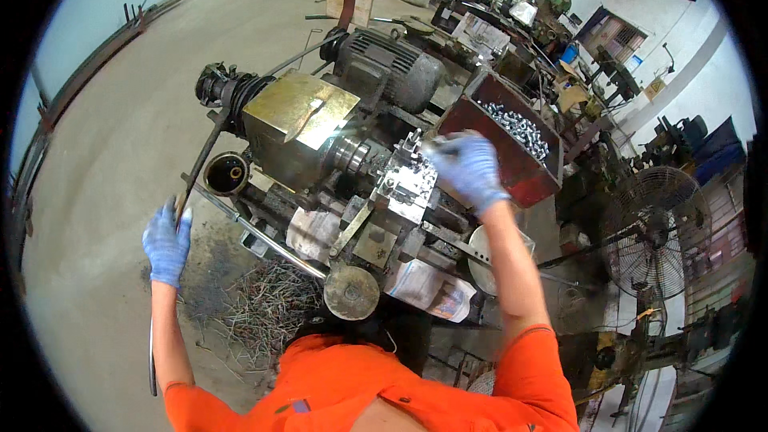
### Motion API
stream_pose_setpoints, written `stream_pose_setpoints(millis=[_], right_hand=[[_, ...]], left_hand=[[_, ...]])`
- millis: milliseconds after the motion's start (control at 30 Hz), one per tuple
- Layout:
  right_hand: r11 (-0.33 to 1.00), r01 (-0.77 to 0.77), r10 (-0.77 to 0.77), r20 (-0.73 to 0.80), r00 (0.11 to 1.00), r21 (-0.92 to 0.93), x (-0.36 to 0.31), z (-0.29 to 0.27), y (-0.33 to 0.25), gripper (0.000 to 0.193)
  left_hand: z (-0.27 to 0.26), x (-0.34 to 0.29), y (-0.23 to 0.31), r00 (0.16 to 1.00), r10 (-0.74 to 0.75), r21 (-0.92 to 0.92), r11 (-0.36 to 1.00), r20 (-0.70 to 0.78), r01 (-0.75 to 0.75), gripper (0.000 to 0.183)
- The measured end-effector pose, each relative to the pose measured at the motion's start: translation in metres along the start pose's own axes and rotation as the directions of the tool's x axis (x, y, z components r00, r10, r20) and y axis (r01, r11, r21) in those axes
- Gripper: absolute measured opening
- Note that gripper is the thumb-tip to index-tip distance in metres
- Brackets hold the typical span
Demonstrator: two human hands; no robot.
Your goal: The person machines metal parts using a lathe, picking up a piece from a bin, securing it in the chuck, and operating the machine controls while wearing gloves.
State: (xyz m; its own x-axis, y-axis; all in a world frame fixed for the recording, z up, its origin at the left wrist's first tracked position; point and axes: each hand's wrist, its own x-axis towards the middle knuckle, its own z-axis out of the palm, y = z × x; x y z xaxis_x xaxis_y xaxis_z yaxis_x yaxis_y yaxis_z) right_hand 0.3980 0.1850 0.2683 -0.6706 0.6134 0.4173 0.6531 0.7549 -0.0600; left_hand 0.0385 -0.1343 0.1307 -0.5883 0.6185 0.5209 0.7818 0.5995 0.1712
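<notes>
My left hand [167,246], in a blue knitted glove, is closed around a long dark bar [200,162] at the left of the lathe. The bar slants up past the left end of the brass-coloured headstock cover [302,106]. My right hand [467,170], gloved alike, is over the right side of the bright tool slide [410,179]. Its fingers are curled together and slightly blurred; what they hold, if anything, is hidden. Left of the slide is the round spindle nose [349,154]. Metal chips lie on the slide.
A red bin [524,186] of small metal parts [516,130] stands beyond my right hand. Behind the headstock sits a ribbed motor [390,68]. A handwheel [351,293] juts toward me. Thin scrap rods [266,308] litter the floor. A caged fan [654,228] stands right.
</notes>
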Motion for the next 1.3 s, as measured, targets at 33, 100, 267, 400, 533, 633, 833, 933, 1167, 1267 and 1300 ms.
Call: stream_pose_setpoints(millis=[33,100,267,400,533,633,833,933,1167,1267,1300], right_hand=[[0.990,-0.134,0.134,0.018,0.991,0.036,-0.001,-0.013,0.017,0.040],[0.963,-0.268,0.268,-0.059,0.962,0.008,-0.002,-0.040,0.064,0.032],[0.936,-0.307,0.235,-0.343,0.910,-0.171,-0.038,-0.066,0.080,0.034],[0.979,-0.192,0.165,-0.287,0.944,-0.068,-0.122,-0.039,0.064,0.034],[0.963,-0.245,0.263,-0.195,0.945,0.112,-0.215,0.000,0.054,0.026],[0.793,-0.563,0.585,-0.030,0.811,0.235,-0.262,0.026,0.062,0.021],[0.808,-0.537,0.574,-0.123,0.809,0.241,-0.271,0.009,0.049,0.021],[0.831,-0.472,0.526,-0.140,0.839,0.295,-0.260,-0.007,0.027,0.014],[0.884,-0.366,0.415,-0.125,0.901,0.291,-0.266,-0.006,0.011,0.017],[0.834,-0.424,0.488,-0.113,0.865,0.354,-0.266,-0.015,0.001,0.017],[0.858,-0.392,0.457,-0.143,0.878,0.333,-0.269,-0.014,0.004,0.017]], left_hand=[[-0.007,0.009,0.019,0.999,-0.044,-0.174,0.984,0.001,0.043,0.043],[-0.017,0.039,0.066,1.000,-0.023,-0.387,0.922,-0.013,0.016,0.047],[0.007,0.092,0.154,0.937,0.278,-0.406,0.847,-0.212,-0.343,0.049],[0.037,0.095,0.168,0.913,0.407,-0.281,0.874,-0.023,-0.396,0.040],[0.040,0.087,0.163,0.907,0.385,-0.357,0.834,-0.169,-0.420,0.041],[0.040,0.091,0.166,0.912,0.385,-0.309,0.858,-0.140,-0.410,0.038],[0.045,0.107,0.152,0.877,0.379,-0.287,0.840,-0.296,-0.460,0.025],[0.033,0.116,0.141,0.928,0.290,-0.191,0.922,-0.232,-0.336,0.024],[-0.010,0.066,0.208,0.853,0.521,-0.513,0.722,-0.038,-0.464,0.025],[0.004,0.043,0.243,0.817,0.567,-0.516,0.732,0.101,-0.445,0.024],[0.019,0.040,0.246,0.836,0.544,-0.560,0.715,0.069,-0.419,0.024]])
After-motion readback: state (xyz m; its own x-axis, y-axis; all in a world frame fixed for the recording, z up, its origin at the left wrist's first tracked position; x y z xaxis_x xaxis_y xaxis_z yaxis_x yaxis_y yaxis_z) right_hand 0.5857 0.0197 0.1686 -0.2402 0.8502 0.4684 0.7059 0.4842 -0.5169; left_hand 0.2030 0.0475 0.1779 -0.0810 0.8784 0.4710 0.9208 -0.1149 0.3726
